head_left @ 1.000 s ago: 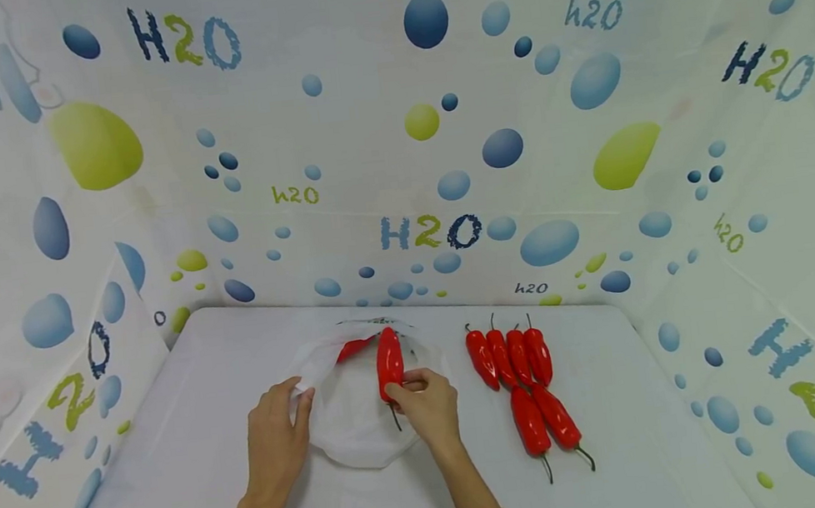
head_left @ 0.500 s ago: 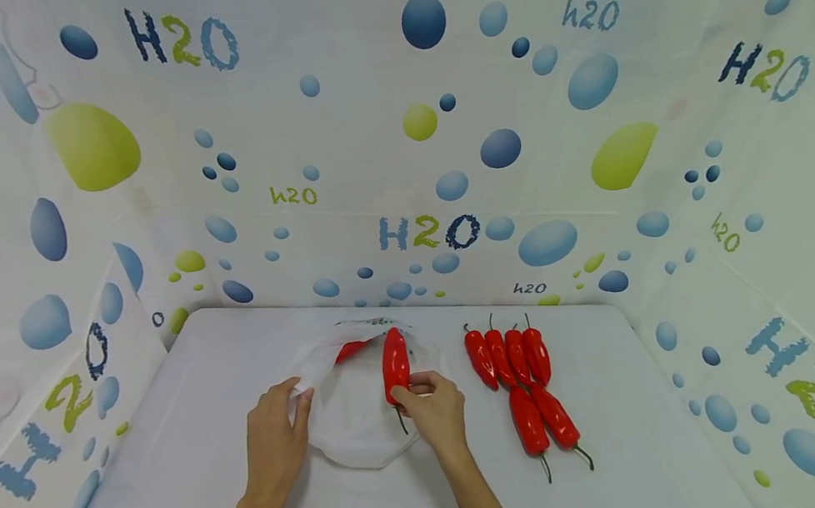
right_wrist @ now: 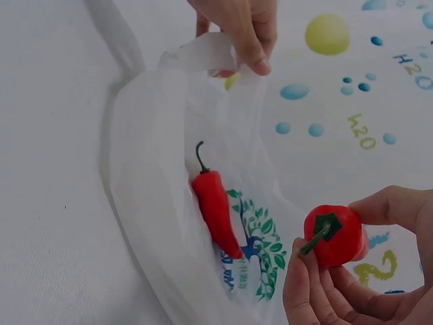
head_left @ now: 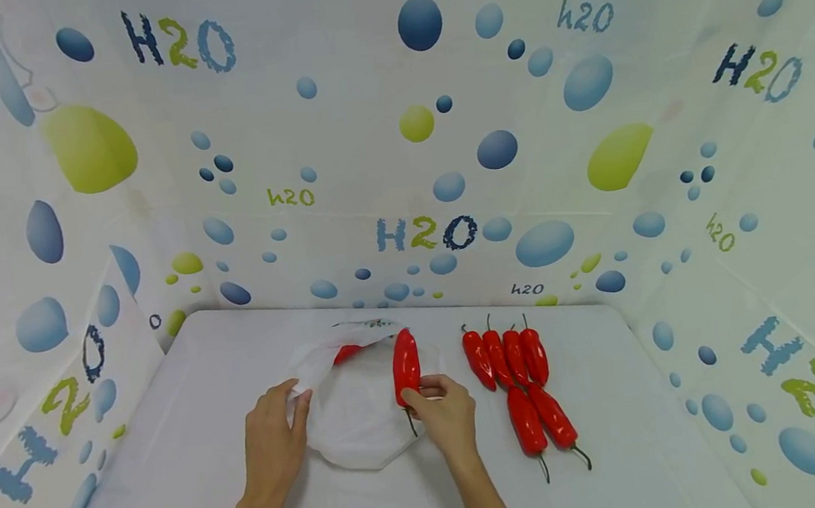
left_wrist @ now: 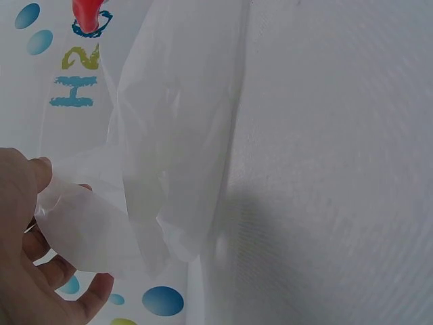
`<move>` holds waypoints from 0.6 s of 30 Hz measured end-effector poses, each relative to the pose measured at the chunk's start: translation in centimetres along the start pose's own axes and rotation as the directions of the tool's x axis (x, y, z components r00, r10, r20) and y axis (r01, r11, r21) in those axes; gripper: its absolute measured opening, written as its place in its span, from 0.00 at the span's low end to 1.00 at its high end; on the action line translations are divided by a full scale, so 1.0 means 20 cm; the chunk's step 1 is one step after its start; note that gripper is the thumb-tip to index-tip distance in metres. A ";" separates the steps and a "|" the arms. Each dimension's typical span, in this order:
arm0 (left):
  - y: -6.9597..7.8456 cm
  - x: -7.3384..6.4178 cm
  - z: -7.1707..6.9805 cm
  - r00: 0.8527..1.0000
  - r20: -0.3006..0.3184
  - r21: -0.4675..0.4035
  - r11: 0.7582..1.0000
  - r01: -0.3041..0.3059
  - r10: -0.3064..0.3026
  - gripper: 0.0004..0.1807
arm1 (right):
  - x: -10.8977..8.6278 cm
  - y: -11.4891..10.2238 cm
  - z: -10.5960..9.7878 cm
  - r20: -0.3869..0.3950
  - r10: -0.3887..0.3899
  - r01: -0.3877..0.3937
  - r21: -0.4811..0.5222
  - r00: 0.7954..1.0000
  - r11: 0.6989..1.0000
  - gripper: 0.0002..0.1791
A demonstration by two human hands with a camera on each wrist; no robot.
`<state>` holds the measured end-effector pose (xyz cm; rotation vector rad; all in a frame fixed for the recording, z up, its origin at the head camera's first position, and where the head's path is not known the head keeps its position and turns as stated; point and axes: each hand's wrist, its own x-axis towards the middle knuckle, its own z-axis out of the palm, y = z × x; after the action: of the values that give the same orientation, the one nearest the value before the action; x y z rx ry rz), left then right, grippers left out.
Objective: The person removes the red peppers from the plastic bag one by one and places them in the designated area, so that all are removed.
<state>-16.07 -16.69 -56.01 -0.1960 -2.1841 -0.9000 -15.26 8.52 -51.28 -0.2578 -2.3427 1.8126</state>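
Observation:
A thin white plastic bag (head_left: pixel 355 423) lies on the table with its mouth spread toward me. My left hand (head_left: pixel 273 437) pinches the left edge of that mouth; the left wrist view shows the film (left_wrist: pixel 81 230) drawn up between thumb and fingers. In my right hand (head_left: pixel 447 417) a glossy red chili pepper (head_left: pixel 406 363) is held near its stem end, tip pointing away, over the right side of the bag. Another red chili pepper (right_wrist: pixel 215 210) lies inside the bag beside a printed green tree (right_wrist: pixel 260 244); only part of it shows in the head view.
Right of the bag, several red chili peppers (head_left: pixel 525 421) lie on the white table (head_left: pixel 624 430) in two rows. A white curtain (head_left: pixel 333 128) with blue and green drops and H2O lettering rises behind and at both sides.
My right hand has shifted a little to the right and toward me with the chili pepper in its grip. The left hand keeps its hold on the bag's edge.

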 end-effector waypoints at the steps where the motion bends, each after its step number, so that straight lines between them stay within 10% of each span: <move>1: 0.00 0.00 0.00 1.000 0.001 0.000 1.000 -0.001 0.001 0.18 | 0.00 0.00 -0.01 -0.004 -0.003 0.003 0.002 1.000 1.000 0.19; 18: 0.00 0.00 0.00 1.000 0.010 -0.002 1.000 0.010 -0.010 0.18 | -0.02 0.04 -0.09 -0.071 0.010 -0.011 -0.012 0.997 1.000 0.20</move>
<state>-16.07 -16.77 -55.96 -0.1916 -2.1952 -0.9086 -14.37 10.38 -51.68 -0.3317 -2.3093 1.7639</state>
